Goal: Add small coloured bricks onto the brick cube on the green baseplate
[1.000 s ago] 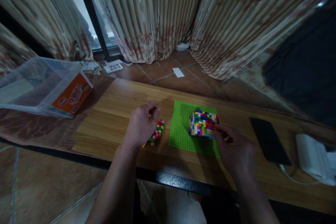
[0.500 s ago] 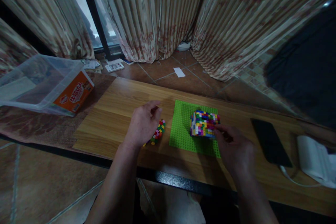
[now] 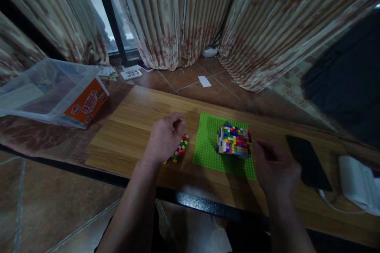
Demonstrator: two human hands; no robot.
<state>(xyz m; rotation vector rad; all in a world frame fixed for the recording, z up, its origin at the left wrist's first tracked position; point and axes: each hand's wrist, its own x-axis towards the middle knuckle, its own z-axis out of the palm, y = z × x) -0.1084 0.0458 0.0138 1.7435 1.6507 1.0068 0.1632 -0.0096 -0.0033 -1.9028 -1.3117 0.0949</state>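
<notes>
A hollow block built from many coloured toy bricks sits on a green studded baseplate. My right hand is just right of this block, apart from it, with bent fingers and a gap between thumb and fingers; I make out nothing in it. Over the wooden board, my left hand hovers beside a small pile of loose bricks, covering part of it. Its thumb and index tips are slightly apart, its other fingers curled and mostly hidden.
A clear plastic bin with an orange label stands at the left. Right of the baseplate lie a black phone with a cable and a white device. The wooden board ends at a dark front edge. Curtains hang behind.
My right hand has drawn back to the right, away from the brick block it was touching. My left hand stays beside the pile. The view has shifted slightly.
</notes>
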